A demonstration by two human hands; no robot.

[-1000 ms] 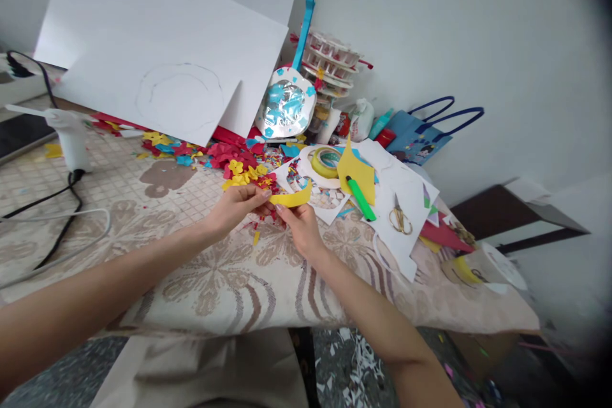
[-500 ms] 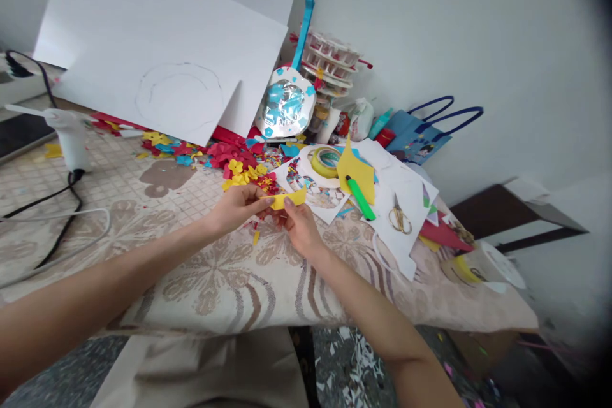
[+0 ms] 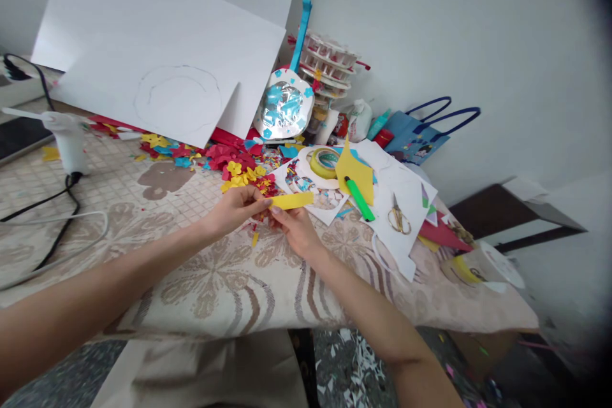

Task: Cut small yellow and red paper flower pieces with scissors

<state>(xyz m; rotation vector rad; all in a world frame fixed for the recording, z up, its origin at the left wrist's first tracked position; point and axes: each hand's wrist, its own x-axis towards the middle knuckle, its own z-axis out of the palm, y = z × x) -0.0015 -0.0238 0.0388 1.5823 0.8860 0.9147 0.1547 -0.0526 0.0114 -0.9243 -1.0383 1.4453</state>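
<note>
A yellow paper strip (image 3: 294, 201) is held above the table near its middle, its free end pointing right. My left hand (image 3: 239, 207) pinches its left end between thumb and fingers. Close beside it, my right hand (image 3: 294, 226) is closed on the same end, thumb on top; its other fingers are partly hidden underneath. Just behind the hands lie yellow paper flowers (image 3: 243, 175) and a heap of red paper flowers (image 3: 232, 156). A small yellow scrap (image 3: 255, 240) rests on the tablecloth below the hands.
To the right are a tape roll (image 3: 325, 162), a yellow paper piece (image 3: 356, 172), a green cutter (image 3: 359, 199) and small scissors (image 3: 398, 217) on white paper. A white glue gun (image 3: 69, 143) stands left with its cords. Behind are white boards (image 3: 157, 38) and a blue bag (image 3: 415, 137).
My right hand's thumb has slid left along the yellow paper strip towards my left hand. More of the strip's right end now shows, and it lies straighter.
</note>
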